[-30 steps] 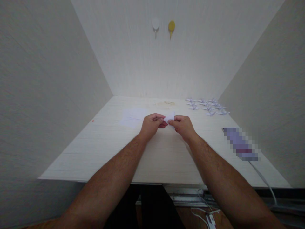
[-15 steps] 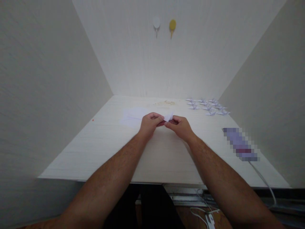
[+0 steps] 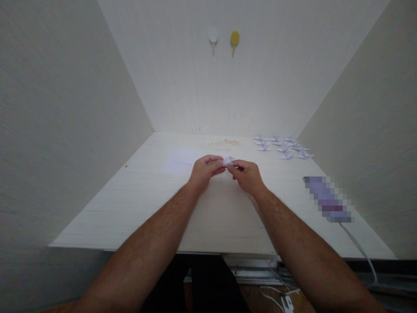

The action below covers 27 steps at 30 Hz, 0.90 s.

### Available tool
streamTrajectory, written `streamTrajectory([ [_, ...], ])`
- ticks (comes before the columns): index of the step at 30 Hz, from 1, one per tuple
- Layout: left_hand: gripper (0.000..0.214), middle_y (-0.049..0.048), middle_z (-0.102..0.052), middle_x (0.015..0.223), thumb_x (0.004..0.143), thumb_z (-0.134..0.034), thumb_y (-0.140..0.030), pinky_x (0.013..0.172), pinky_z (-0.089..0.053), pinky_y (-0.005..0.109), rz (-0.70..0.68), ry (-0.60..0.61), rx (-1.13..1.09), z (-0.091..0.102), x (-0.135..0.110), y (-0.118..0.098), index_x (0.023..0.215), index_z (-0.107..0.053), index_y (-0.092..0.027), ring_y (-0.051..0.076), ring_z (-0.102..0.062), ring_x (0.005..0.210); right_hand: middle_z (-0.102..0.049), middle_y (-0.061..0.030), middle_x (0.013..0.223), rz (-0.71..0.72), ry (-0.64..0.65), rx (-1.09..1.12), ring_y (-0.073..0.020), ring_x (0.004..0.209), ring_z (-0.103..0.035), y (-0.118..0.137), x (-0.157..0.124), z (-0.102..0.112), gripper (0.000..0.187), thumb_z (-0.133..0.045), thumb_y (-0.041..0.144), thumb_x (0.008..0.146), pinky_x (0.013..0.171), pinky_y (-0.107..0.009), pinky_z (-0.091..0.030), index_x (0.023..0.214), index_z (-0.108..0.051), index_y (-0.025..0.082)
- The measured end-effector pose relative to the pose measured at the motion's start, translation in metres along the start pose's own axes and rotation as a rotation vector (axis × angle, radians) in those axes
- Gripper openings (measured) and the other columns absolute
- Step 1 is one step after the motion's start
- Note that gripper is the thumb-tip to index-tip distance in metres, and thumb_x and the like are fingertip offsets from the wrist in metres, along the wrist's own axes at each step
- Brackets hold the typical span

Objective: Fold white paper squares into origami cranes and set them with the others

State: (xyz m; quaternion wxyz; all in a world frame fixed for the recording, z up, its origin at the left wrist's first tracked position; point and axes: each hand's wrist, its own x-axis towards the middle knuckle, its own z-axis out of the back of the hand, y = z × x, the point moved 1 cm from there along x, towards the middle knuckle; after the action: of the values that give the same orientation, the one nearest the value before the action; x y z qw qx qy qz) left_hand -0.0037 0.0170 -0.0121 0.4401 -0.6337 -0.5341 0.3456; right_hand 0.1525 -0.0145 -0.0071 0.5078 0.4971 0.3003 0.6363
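White paper (image 3: 227, 161), folded small, is pinched at one end by your left hand (image 3: 206, 170) and at the other by your right hand (image 3: 246, 173), over the surface (image 3: 224, 221), left of the paper birds (image 3: 285, 150) and nearer to you than they are. Half a second ago it stuck up higher, now it sits lower and more compact, so my guess is you're pressing a fold in.
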Motion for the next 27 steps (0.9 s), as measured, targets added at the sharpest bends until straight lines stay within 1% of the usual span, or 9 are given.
streamTrajectory([
  [2,0.041,0.009,-0.073,0.088,0.06,-0.084,-0.031,0.083,-0.056,0.039,0.024,0.058,-0.001,0.001,0.0,0.001,0.093,-0.069,-0.011,0.017,-0.069,0.076,-0.066,-0.0007,0.069,0.044,-0.043,0.012,-0.0123,0.053,-0.056,-0.004,0.0,-0.001,0.018,-0.061,0.029,0.077,0.052,-0.025,-0.043,0.087,-0.073,0.021],
  [6,0.048,0.0111,-0.074,0.094,0.058,-0.086,-0.03,0.087,-0.055,0.04,0.003,0.123,-0.005,0.002,-0.001,0.001,0.099,-0.071,-0.011,0.018,-0.07,0.079,-0.069,-0.0033,0.084,0.137,-0.078,-0.033,-0.0124,0.06,-0.057,-0.007,0.002,-0.001,0.018,-0.059,0.025,0.077,0.058,-0.027,-0.046,0.089,-0.072,0.021],
  [9,0.05,0.0116,-0.074,0.096,0.057,-0.086,-0.03,0.087,-0.054,0.039,-0.036,0.126,0.019,0.002,-0.001,0.002,0.101,-0.071,-0.012,0.018,-0.07,0.082,-0.068,-0.0042,0.088,0.211,-0.09,-0.07,-0.0116,0.061,-0.055,-0.004,0.001,0.0,0.015,-0.063,0.027,0.077,0.059,-0.026,-0.045,0.088,-0.072,0.02],
  [11,0.05,0.0114,-0.074,0.095,0.058,-0.086,-0.032,0.086,-0.054,0.038,-0.057,0.104,0.037,0.002,-0.001,0.002,0.101,-0.071,-0.012,0.019,-0.07,0.083,-0.068,-0.0039,0.087,0.22,-0.086,-0.09,-0.0105,0.058,-0.052,0.0,0.001,0.0,0.016,-0.067,0.031,0.076,0.057,-0.025,-0.044,0.087,-0.072,0.02],
  [14,0.048,0.0103,-0.075,0.09,0.057,-0.086,-0.035,0.085,-0.054,0.038,-0.081,0.053,0.061,0.002,0.001,0.002,0.097,-0.071,-0.013,0.019,-0.07,0.08,-0.066,-0.0022,0.078,0.153,-0.06,-0.108,-0.0102,0.055,-0.05,0.004,-0.001,-0.001,0.019,-0.067,0.037,0.077,0.055,-0.025,-0.042,0.084,-0.071,0.02],
  [17,0.047,0.0092,-0.075,0.086,0.056,-0.086,-0.036,0.081,-0.055,0.037,-0.088,0.003,0.091,0.002,0.001,0.002,0.094,-0.071,-0.012,0.017,-0.069,0.075,-0.061,0.0006,0.06,0.006,-0.022,-0.031,-0.0111,0.049,-0.051,0.007,-0.001,-0.001,0.025,-0.063,0.043,0.079,0.049,-0.024,-0.039,0.078,-0.07,0.019],
  [20,0.044,0.0082,-0.074,0.083,0.056,-0.085,-0.036,0.076,-0.055,0.033,-0.098,-0.037,0.122,0.001,0.001,0.0,0.091,-0.071,-0.012,0.016,-0.068,0.071,-0.059,0.0015,0.054,-0.1,-0.03,0.046,-0.0106,0.044,-0.05,0.008,-0.001,-0.001,0.028,-0.064,0.046,0.077,0.045,-0.023,-0.038,0.072,-0.066,0.018],
  [23,0.041,0.0066,-0.074,0.079,0.057,-0.084,-0.035,0.073,-0.055,0.031,-0.108,-0.066,0.148,-0.001,0.0,-0.002,0.089,-0.071,-0.013,0.014,-0.066,0.066,-0.059,0.0012,0.055,-0.091,-0.071,0.045,-0.0101,0.044,-0.048,0.007,0.0,-0.001,0.029,-0.064,0.046,0.078,0.045,-0.023,-0.037,0.069,-0.065,0.018],
  [27,0.039,0.0057,-0.073,0.076,0.057,-0.084,-0.034,0.07,-0.055,0.03,-0.108,-0.068,0.174,-0.002,-0.001,-0.002,0.088,-0.071,-0.013,0.013,-0.065,0.063,-0.054,0.002,0.052,-0.05,-0.145,-0.014,-0.0111,0.047,-0.047,0.003,0.002,0.0,0.032,-0.063,0.047,0.078,0.045,-0.024,-0.035,0.061,-0.061,0.019],
])
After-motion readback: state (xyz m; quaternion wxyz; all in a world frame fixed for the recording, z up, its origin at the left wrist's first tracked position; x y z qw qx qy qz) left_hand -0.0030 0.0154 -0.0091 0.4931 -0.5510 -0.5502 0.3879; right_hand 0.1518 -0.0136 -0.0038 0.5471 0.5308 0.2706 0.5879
